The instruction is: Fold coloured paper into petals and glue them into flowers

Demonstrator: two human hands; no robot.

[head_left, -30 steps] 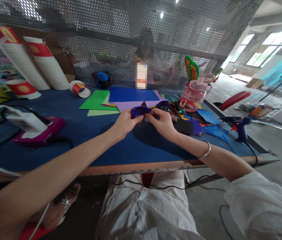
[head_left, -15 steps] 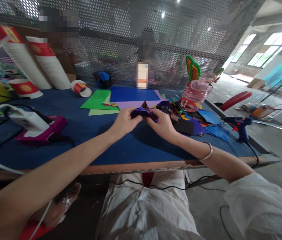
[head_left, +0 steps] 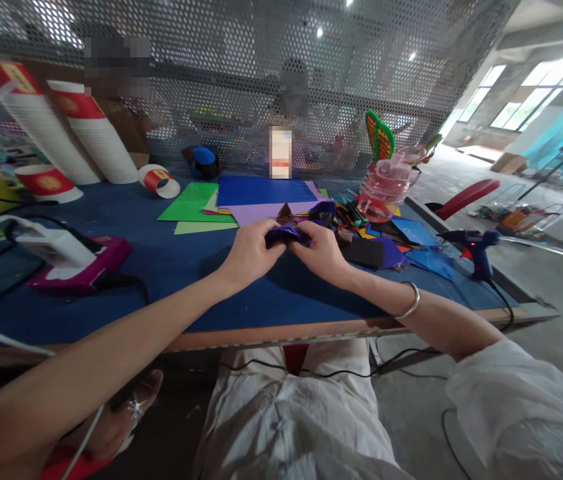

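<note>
Between both hands, above the blue tabletop, is a small folded piece of dark purple paper (head_left: 281, 235). My left hand (head_left: 254, 248) is closed on its left part, thumb along the near side. My right hand (head_left: 320, 250) pinches the right part, and its fingertips almost meet those of the left. A brown pointed scrap (head_left: 286, 213) shows just behind the fingers; whether it is joined to the purple piece I cannot tell. Beyond the hands lie stacked sheets, with a blue sheet (head_left: 256, 191) on top and a green sheet (head_left: 191, 202) to the left.
A glue gun (head_left: 478, 250) stands at the right edge, near a pink water jug (head_left: 384, 190) and scattered paper scraps (head_left: 364, 252). At left are a purple power strip (head_left: 106, 263) with cables and stacks of paper cups (head_left: 106, 143). A perforated metal screen (head_left: 221, 80) closes the back.
The fingers of my right hand have drawn in closer to the left, and the purple paper has turned slightly between them. The view has shifted a little.
</note>
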